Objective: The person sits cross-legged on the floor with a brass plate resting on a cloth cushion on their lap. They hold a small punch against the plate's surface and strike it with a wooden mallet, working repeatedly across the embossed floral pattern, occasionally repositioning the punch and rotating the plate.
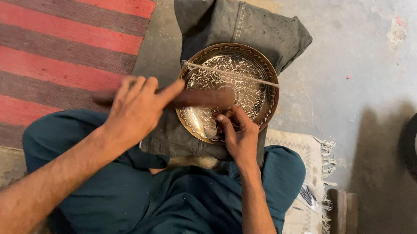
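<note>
Plate (pixel 244 66) sat on grey cushion (pixel 241 23) at 12 o'clock, mostly engraved; left hand (pixel 138 107) clenched on blurred hammer (pixel 202 99), right hand (pixel 238 132) pinched something small, unclear, at the 6 o'clock rim.

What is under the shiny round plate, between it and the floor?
In the head view, a dark grey stuffed cushion lies between the engraved metal plate and the concrete floor. A thin string crosses the plate's top.
</note>
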